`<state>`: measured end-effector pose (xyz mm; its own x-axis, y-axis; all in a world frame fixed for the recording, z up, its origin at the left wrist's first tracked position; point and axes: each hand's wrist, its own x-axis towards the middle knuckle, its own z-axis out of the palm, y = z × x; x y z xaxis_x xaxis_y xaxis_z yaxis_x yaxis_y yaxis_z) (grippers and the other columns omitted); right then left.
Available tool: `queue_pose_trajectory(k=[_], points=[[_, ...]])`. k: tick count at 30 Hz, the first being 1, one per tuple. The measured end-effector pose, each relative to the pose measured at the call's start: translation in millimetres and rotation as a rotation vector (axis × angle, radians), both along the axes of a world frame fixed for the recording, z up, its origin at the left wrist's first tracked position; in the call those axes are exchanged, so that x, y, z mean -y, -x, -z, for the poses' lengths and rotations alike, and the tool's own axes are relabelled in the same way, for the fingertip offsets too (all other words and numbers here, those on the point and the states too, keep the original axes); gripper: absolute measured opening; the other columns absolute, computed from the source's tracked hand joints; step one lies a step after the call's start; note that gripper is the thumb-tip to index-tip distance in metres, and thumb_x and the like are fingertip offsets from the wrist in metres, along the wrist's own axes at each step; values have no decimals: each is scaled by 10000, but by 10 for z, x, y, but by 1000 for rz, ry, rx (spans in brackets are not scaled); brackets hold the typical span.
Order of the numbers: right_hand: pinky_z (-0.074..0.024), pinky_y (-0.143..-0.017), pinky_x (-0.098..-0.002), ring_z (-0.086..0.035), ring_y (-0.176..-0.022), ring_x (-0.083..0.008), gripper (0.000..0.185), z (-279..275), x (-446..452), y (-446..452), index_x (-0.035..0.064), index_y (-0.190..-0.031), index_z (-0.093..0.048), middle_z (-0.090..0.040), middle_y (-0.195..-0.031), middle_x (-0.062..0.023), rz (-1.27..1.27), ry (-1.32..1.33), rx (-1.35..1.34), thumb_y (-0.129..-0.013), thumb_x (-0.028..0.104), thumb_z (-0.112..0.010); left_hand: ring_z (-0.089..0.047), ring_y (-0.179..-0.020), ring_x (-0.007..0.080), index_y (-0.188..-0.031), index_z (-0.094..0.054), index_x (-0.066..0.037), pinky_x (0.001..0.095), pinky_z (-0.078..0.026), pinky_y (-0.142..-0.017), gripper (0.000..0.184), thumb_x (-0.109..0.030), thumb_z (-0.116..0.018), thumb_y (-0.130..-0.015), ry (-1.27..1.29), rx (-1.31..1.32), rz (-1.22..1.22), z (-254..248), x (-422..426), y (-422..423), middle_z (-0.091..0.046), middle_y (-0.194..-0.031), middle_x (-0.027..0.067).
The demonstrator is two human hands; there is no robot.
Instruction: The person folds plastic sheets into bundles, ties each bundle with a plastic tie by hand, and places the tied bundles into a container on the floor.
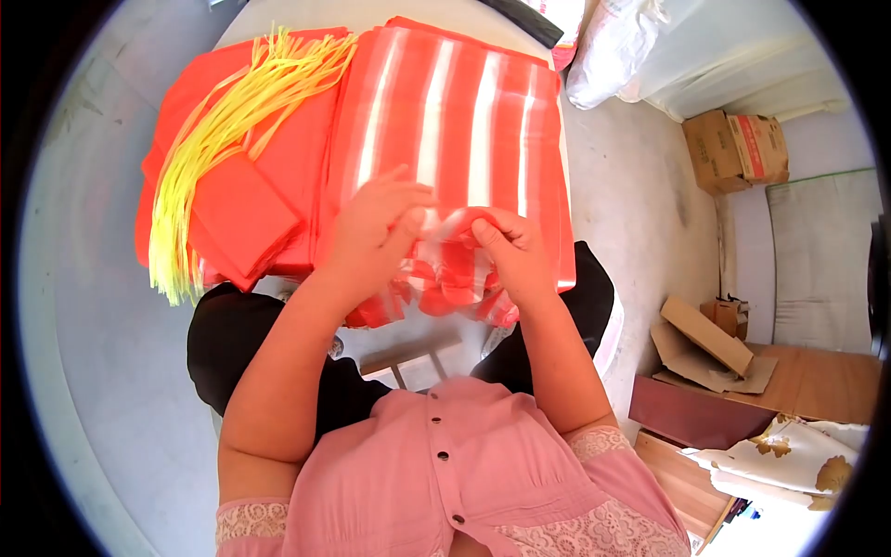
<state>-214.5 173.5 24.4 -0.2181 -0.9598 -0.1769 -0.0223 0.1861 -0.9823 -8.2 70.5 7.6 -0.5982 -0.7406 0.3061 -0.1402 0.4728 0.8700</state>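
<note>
A stack of red-and-white striped plastic bags (455, 111) lies on the table in front of me. At its near edge my right hand (512, 249) pinches a gathered part of a striped plastic bag (455, 269) between thumb and fingers. The crumpled plastic hangs over the table edge. My left hand (376, 227) is just left of it, its fingers apart and slightly blurred, with the thumb close to the plastic. Whether that thumb touches the plastic is unclear.
Left of the stack are folded red sheets (243, 209) with a bundle of yellow strips (200, 176) across them. The pale table (306, 13) shows at the back. A cardboard box (729, 153) stands far right; flattened cardboard (705, 348) lies on a wooden surface (821, 376).
</note>
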Motion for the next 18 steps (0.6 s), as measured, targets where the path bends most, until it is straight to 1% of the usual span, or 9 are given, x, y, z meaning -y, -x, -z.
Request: queue_pose_trajectory(k=[2,4,5,8,11,14,17,18], points=[[-572,-814,-295,-699,-958,-132,239,34,8,7,-17,-1186,-753,-763,-1046,-49,57,-6,72,-1052,136,-628,-516,-1445,300,-1266,-711,-32,409,-396,-1188,326,-254,-522,-1121,-81,-66,-128,5,36,-97,-692,-1344,121],[-554,-794,-267,-692,-923,-109,234,63,0,0,-16,-1158,-758,-762,-1021,-43,94,39,145,-1074,145,-610,-511,-1429,253,-1327,-678,-41,383,-383,-1186,353,-274,-496,-1136,-125,-109,-239,113,129,-217,-656,-1391,98],[-555,-809,-271,-696,-932,-115,236,66,-1,3,-21,-1158,-755,-763,-1028,-51,111,38,148,-1076,139,-603,-508,-1422,230,-1357,-662,-45,369,-377,-1185,367,-284,-483,-1143,-148,-129,-293,148,154,-254,-638,-1414,87],[-558,-855,-287,-708,-958,-134,241,113,-18,53,-36,-1159,-744,-765,-1049,-69,152,45,186,-1080,124,-582,-565,-1321,224,-1374,-628,-22,349,-424,-1128,354,-253,-557,-1115,-356,-219,-444,106,146,-326,-613,-1404,109],[-555,-902,-311,-719,-977,-155,244,222,-36,109,-47,-1162,-734,-766,-1069,-79,173,71,260,-1083,115,-569,-544,-1308,181,-1451,-560,-30,328,-422,-1115,405,-262,-559,-1119,-609,-294,-434,47,128,-350,-583,-1412,88],[-554,-930,-331,-726,-992,-172,247,193,-45,75,-52,-1163,-729,-766,-1086,-87,196,85,274,-1085,113,-563,-552,-1261,160,-1513,-492,-39,313,-439,-1077,456,-257,-561,-1118,-735,-366,-402,86,151,-341,-584,-1386,84],[-554,-942,-337,-727,-1009,-179,255,265,-63,106,-53,-1164,-729,-766,-1106,-98,197,106,288,-1087,122,-561,-536,-1288,160,-1550,-441,-43,321,-438,-1090,508,-251,-581,-1108,-891,-415,-338,-65,99,-313,-569,-1419,94],[-554,-945,-338,-728,-1012,-180,257,276,-63,109,-55,-1166,-728,-765,-1115,-104,181,141,308,-1086,125,-563,-528,-1309,172,-1562,-427,-45,329,-430,-1108,531,-238,-597,-1097,-911,-376,-335,-142,79,-308,-559,-1440,105]])
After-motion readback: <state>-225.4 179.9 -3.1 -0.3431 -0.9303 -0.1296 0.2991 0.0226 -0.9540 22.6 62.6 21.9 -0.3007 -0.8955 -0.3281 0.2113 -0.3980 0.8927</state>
